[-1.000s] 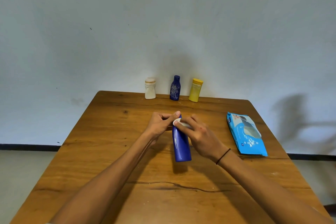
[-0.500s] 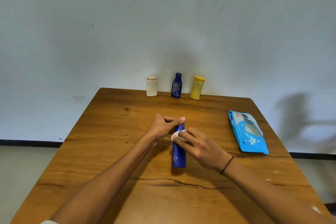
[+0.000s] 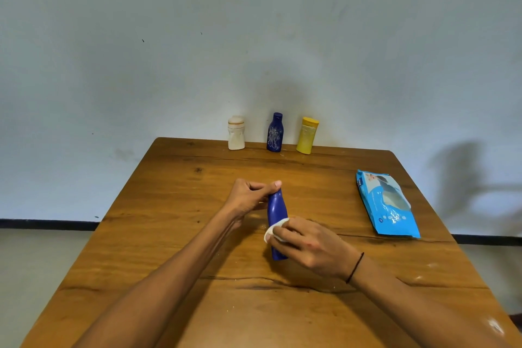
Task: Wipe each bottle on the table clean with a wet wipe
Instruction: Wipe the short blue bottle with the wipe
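Head view. The left hand grips the top end of a plain blue bottle, fingers curled round its neck, above the middle of the wooden table. The right hand pinches a white wet wipe against the bottle's lower body. A white bottle, a patterned blue bottle and a yellow bottle stand upright along the far edge. A blue wipe pack lies flat at right.
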Demonstrator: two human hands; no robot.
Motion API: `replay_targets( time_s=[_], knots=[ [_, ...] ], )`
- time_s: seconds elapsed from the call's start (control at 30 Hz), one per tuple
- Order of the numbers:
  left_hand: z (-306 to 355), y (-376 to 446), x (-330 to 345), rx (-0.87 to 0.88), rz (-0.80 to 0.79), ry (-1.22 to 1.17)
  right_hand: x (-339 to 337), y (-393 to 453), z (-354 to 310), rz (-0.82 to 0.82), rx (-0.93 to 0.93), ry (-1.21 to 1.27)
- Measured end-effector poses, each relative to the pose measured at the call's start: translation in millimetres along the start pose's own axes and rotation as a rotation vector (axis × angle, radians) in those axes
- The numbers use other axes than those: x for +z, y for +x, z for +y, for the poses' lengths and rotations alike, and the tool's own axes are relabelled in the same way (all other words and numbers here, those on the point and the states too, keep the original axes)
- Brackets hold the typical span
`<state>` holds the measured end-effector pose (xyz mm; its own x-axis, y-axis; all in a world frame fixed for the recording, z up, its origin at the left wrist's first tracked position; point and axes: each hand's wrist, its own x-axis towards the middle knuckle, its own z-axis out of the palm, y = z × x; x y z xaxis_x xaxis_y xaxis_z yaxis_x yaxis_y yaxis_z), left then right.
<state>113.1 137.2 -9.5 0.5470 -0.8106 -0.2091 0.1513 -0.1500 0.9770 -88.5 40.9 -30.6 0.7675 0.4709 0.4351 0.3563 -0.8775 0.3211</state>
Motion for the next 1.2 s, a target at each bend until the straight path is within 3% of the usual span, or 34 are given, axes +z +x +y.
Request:
replay_targets(
  time_s=[0.3, 0.53, 0.67, 0.83, 0.9, 1.03, 1.13, 1.2],
  knots=[
    [-4, -4, 0, 0.024, -0.082, -0.065, 13, 20, 18, 0.161, 0.451, 0.05],
    [-11, -7, 3, 0.074, -0.103, -0.17, 10, 34, 2, 0.418, 1.003, 0.474],
    [-16, -7, 3, 0.106, -0.098, -0.2, -1, 42, 1, 0.415, 1.272, 0.673],
    [-25, -3, 2, 0.151, -0.096, -0.168, -13, 48, 13, 0.211, 1.357, 0.68],
    [-24, -3, 5, 0.163, -0.076, -0.171, -13, 53, 8, 0.241, 1.361, 0.588],
    [-18, -4, 12, 0.154, -0.022, -0.205, -9, 56, -9, 0.346, 1.153, 0.394],
    [-17, -5, 12, 0.124, 0.004, -0.225, -5, 49, -19, 0.252, 0.925, 0.32],
    [-18, -5, 11, 0.115, -0.007, -0.241, -1, 47, -19, 0.254, 0.88, 0.272]
  ],
)
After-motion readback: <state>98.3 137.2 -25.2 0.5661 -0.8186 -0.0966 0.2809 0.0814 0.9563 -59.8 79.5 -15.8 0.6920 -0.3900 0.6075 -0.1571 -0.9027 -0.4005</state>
